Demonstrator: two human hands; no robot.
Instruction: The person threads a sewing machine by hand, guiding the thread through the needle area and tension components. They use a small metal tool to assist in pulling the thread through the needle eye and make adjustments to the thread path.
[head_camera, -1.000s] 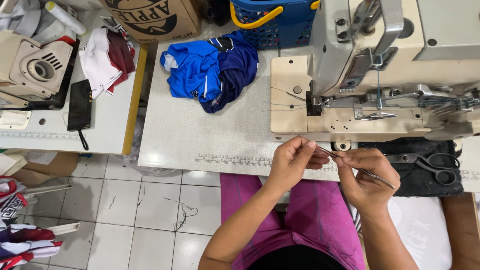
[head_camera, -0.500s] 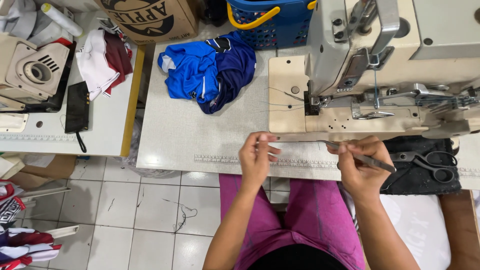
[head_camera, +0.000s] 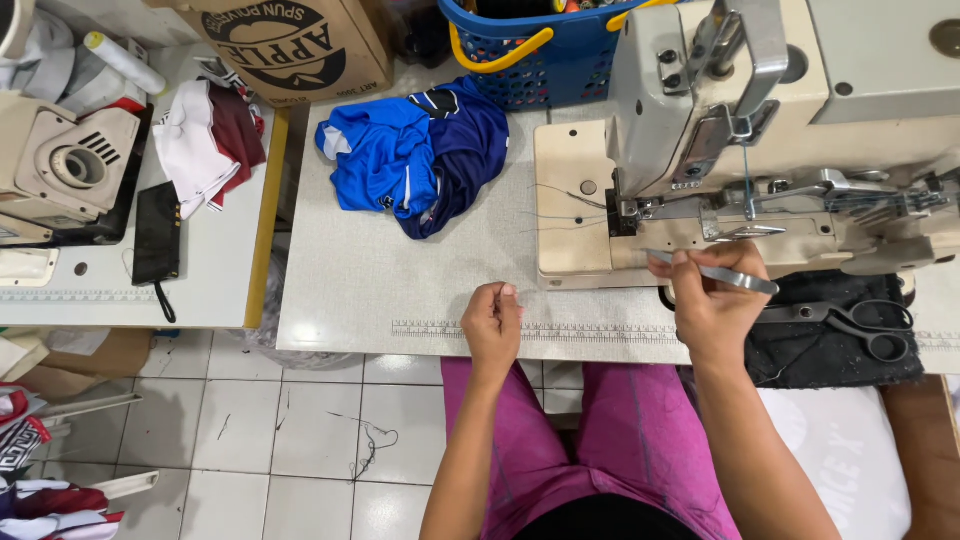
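Note:
My right hand (head_camera: 712, 300) grips metal tweezers (head_camera: 715, 271), their tip pointing left at the base of the cream sewing machine (head_camera: 760, 130). Thin threads (head_camera: 560, 205) run across the machine bed left of the needle area. My left hand (head_camera: 492, 322) is closed in a loose fist over the front edge of the grey table (head_camera: 400, 280), near the printed ruler strip; I cannot tell whether it pinches a thread. A crumpled blue garment (head_camera: 415, 155) lies on the table behind the left hand.
Black scissors (head_camera: 860, 325) rest on a dark cloth (head_camera: 830, 340) at the right. A blue basket (head_camera: 545, 50) and a cardboard box (head_camera: 290, 40) stand at the back. A second machine (head_camera: 60, 165), white and maroon cloth (head_camera: 205, 140) and a black phone (head_camera: 157, 235) occupy the left table.
My hands have separated: the left moved left and down toward the table's front edge, and the right carried the tweezers up to the machine base.

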